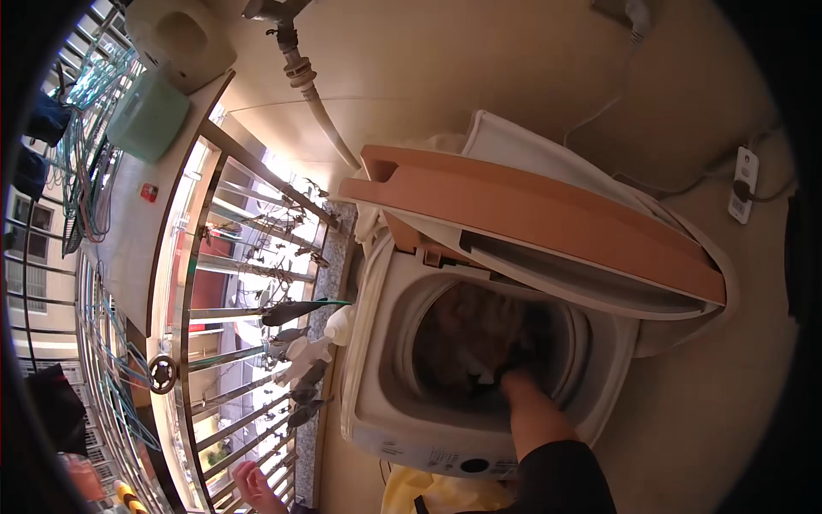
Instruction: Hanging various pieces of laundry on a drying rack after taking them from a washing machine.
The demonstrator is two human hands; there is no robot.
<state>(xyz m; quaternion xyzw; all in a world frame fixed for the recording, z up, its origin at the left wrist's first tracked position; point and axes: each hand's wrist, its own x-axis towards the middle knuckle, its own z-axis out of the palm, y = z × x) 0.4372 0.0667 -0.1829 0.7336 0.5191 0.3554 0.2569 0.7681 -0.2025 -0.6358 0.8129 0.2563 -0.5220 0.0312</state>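
My right hand (517,372) reaches down into the drum (449,360) of a top-loading washing machine (369,398), among dark and light clothes (475,321). Its fingers are hidden in the shadow and cloth. The machine's orange-brown lid (546,218) stands raised behind the opening. At the lower left my left hand (253,485) is held up near the metal window bars, its fingers loosely apart with nothing in them. A yellow cloth or bag (443,491) lies at the foot of the machine's front.
A water hose (321,115) runs from a tap down behind the machine. A power strip (743,185) is on the right. Window bars (237,315) with clips and hangers line the left. A shelf (135,238) holds a green container (148,115). White bottles (337,324) stand on the sill.
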